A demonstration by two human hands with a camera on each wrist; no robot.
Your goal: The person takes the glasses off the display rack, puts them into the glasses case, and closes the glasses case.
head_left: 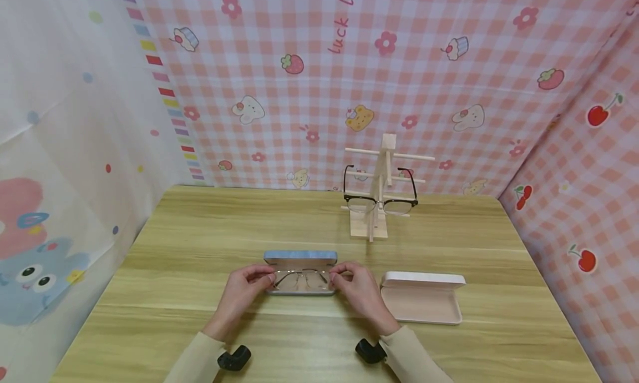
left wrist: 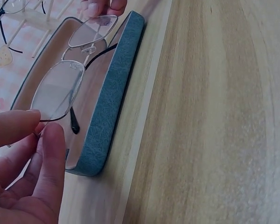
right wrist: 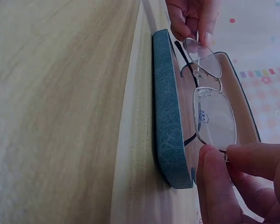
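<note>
Thin silver wire frames the glasses (head_left: 302, 278) we hold just over the open blue-grey glasses case (head_left: 300, 257), low in the middle of the head view. Our left hand (head_left: 243, 297) pinches the left end of the frame between thumb and fingertips (left wrist: 51, 149); our right hand (head_left: 359, 292) pinches the right end the same way, fingertips (right wrist: 214, 168) closed on the hinge. Both grips are clamped on the glasses. The temples look folded and dip into the case's brown lining, though we cannot tell whether they touch it.

We judge the step in hand to be moving the glasses at the mouth of the case. The next move calls for keeping the frame level and clear of the case's rim.

To the right on the wooden bench (head_left: 449, 244) lies a shut pale pink case (head_left: 423, 297); farther back, a wooden display stand (head_left: 379, 189) carries black-rimmed glasses (head_left: 380, 202).
</note>
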